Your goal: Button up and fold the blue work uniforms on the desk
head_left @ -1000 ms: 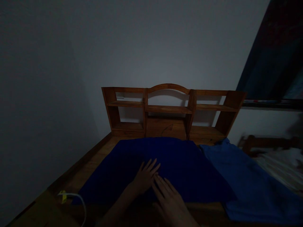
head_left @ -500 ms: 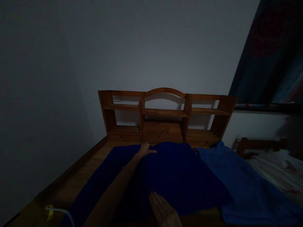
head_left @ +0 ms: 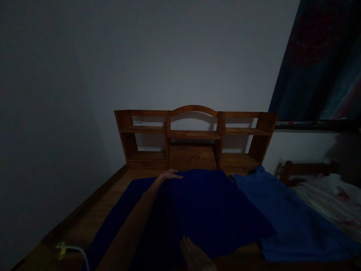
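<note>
Left arm [head_left: 132,224] stretched forward, left hand [head_left: 169,174] palm-down — thumb [head_left: 178,177] spread, right hand [head_left: 196,257] nearer — fingers [head_left: 188,246] together

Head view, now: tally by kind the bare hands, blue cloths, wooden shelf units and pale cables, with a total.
Hands: 2 (left hand, right hand)
Blue cloths: 2 (dark blue cloth, lighter blue cloth)
Wooden shelf unit: 1
Pale cable: 1
Total: 6

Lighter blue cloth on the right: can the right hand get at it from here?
Probably yes: the right hand is by the near edge of the dark blue cloth, and nothing visible stands up between that hand and the lighter blue cloth.
</note>
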Motion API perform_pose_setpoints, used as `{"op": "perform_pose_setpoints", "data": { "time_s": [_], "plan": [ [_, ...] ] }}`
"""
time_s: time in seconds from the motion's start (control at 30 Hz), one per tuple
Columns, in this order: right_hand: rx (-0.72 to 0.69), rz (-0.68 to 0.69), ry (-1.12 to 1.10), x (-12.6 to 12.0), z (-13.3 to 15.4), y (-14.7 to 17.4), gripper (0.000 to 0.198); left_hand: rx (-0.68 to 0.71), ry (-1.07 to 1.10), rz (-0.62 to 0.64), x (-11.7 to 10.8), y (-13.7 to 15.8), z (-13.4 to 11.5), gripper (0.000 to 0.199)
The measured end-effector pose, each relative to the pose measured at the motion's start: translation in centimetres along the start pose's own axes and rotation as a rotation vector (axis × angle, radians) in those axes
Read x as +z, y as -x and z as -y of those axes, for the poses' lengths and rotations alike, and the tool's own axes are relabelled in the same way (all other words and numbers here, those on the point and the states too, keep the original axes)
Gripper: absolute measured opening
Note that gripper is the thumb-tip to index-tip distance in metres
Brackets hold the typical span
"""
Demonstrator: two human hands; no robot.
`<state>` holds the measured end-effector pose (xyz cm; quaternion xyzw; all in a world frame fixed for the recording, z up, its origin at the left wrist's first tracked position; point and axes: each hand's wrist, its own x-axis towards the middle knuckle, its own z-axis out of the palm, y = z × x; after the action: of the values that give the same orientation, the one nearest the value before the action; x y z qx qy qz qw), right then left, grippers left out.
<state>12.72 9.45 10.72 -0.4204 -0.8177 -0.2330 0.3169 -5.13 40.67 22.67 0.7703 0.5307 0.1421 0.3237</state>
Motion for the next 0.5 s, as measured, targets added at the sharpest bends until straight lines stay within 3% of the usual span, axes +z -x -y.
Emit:
{"op": "perform_pose_setpoints", "data": {
  "time_s": [0.27, 0.37, 0.5],
  "plan": [
    [0.017, -0.111, -0.089, -0.5, -0.7, -0.4, 0.043, -0.076, 0.05, 0.037, 0.1, 2.1, 0.0, 0.065],
    [-0.073, -0.053, -0.134, -3.1, -2.0, -1.2, 0.041, -0.089, 0.11, 0.064, 0.0, 3.4, -0.4, 0.064],
    [-0.125, -0.035, -0.135, -9.2, -4.3, -3.1, 0.052, -0.049, 0.253, 0.07, -1.4, 5.6, -1.6, 0.067]
  ]
}}
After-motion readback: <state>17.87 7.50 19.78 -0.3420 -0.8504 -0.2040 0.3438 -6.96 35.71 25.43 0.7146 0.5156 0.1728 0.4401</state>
